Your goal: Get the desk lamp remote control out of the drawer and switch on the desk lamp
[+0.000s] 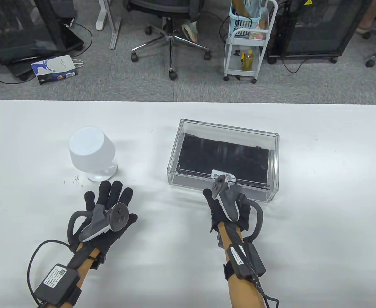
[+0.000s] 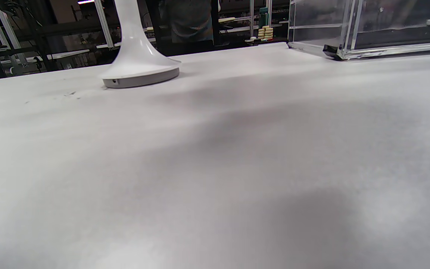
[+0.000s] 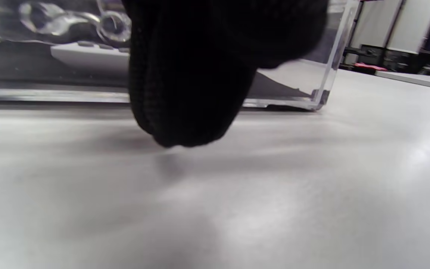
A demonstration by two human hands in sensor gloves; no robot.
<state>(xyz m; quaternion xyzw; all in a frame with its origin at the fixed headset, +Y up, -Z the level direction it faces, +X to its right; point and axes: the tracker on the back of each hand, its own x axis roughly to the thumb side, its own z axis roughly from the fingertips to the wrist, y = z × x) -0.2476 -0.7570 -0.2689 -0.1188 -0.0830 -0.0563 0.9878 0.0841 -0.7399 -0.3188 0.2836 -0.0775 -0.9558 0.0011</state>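
Observation:
The white desk lamp (image 1: 91, 154) stands on the table's left half; its base shows in the left wrist view (image 2: 140, 73). The clear drawer box (image 1: 273, 166) with a black floor stands right of centre. The white remote (image 1: 216, 174) lies inside it near the front wall, and shows through that wall in the right wrist view (image 3: 88, 56). My left hand (image 1: 110, 199) rests flat on the table in front of the lamp, fingers spread. My right hand (image 1: 226, 199) is at the box's front wall; its gloved fingers (image 3: 192, 93) hang just above the table and hold nothing.
A round clear handle (image 3: 114, 24) shows on the drawer front. Small dark specks (image 1: 75, 179) lie on the table left of the lamp base. Beyond the far table edge stand an office chair (image 1: 171, 32) and a white cart (image 1: 247, 41).

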